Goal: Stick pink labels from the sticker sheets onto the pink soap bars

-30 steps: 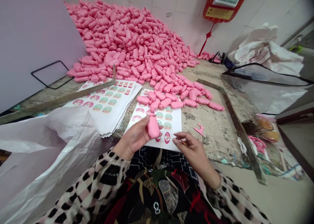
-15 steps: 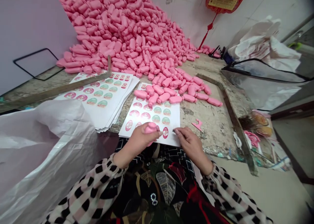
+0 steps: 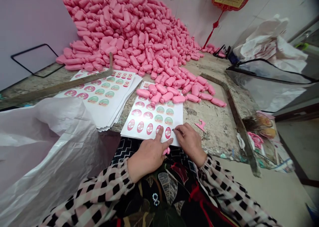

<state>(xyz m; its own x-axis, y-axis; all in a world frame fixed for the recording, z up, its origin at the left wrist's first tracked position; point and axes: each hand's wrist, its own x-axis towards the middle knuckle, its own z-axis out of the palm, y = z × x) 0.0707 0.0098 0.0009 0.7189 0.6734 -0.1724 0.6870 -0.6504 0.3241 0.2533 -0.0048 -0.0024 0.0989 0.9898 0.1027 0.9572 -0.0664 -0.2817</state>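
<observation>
My left hand (image 3: 152,154) has a small pink bottle (image 3: 166,151) tucked under its palm, mostly hidden, while its index finger and thumb rest on the lower edge of a sticker sheet (image 3: 154,120). Close to the oval pink sticker (image 3: 167,132) at the sheet's lower right corner, my right hand (image 3: 188,139) pinches a small, thin dark object (image 3: 174,130). Several pink bottles (image 3: 166,97) lie across the sheet's upper part.
A large heap of pink bottles (image 3: 124,31) fills the back. More sticker sheets (image 3: 97,111) lie left under a wooden strip (image 3: 57,85). A white bag (image 3: 50,154) stands front left. Another strip (image 3: 235,111) and a pink scrap (image 3: 200,124) are to the right.
My left hand has turned palm down and moved lower, its fingers now on the sheet and the bottle mostly covered. My right hand has shifted slightly left and up, nearer the corner sticker.
</observation>
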